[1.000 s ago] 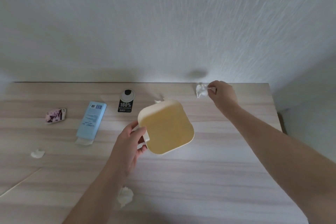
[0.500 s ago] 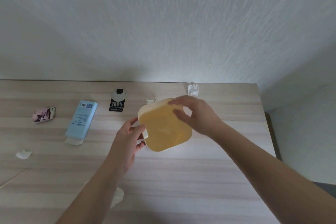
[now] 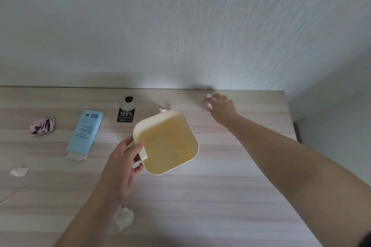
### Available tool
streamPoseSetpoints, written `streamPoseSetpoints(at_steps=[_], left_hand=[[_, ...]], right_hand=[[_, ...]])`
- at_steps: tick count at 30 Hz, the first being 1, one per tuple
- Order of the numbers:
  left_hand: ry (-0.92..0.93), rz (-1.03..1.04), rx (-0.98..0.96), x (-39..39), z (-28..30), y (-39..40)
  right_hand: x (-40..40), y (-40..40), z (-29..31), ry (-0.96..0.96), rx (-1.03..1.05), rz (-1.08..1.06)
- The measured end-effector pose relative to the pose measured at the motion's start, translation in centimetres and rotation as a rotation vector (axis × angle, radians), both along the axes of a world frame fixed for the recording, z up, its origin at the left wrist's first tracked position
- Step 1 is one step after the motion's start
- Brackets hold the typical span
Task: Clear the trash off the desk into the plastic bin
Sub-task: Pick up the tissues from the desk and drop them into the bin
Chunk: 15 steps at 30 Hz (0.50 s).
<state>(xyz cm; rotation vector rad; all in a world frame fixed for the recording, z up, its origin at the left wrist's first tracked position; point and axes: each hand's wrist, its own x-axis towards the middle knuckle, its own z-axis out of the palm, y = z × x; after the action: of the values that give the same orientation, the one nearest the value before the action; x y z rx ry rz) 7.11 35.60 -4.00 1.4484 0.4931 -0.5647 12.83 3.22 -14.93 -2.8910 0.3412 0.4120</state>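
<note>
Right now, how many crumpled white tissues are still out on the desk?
4: one under the right hand at the back edge, one behind the bin, one far left, one by the left forearm. The bin may hide others.

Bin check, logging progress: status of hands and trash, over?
Left hand grips yellow bin by its handle. Right hand on tissue wad by the wall. Nothing in the way.

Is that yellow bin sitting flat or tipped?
Tipped: the left hand holds the yellow bin by its handle, opening tilted toward the camera.
</note>
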Motion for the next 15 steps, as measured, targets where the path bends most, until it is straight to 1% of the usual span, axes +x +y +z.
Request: streamPoseSetpoints(at_steps=[2,4,7,9,12,13,15], left_hand=[[0.016,0.027,-0.002,-0.1,-0.2,0.4],[0.016,0.043,-0.005,-0.2,-0.3,0.7],[0.011,0.041,0.003,-0.5,-0.3,0.9],[0.011,0.039,-0.006,-0.8,-0.3,1.0],[0.014,0.059,-0.011,-1.5,-0.4,1.2],[0.012,0.066,-0.01,-1.8,-0.5,1.3],[0.002,0.064,-0.012,-2.2,-0.5,1.3]], right_hand=[[0.1,-0.1,0.0,-0.055,0.015,-0.011],[-0.3,0.0,0.3,-0.055,0.058,-0.018],[-1.6,0.9,2.1,-0.096,0.136,0.051],[-2.6,2.1,4.1,-0.2,0.244,0.079],[-4.6,4.9,8.1,-0.423,0.469,0.073],[-5.5,5.9,9.6,-0.49,0.527,0.101],[-7.3,7.8,12.4,-0.581,0.601,0.225]])
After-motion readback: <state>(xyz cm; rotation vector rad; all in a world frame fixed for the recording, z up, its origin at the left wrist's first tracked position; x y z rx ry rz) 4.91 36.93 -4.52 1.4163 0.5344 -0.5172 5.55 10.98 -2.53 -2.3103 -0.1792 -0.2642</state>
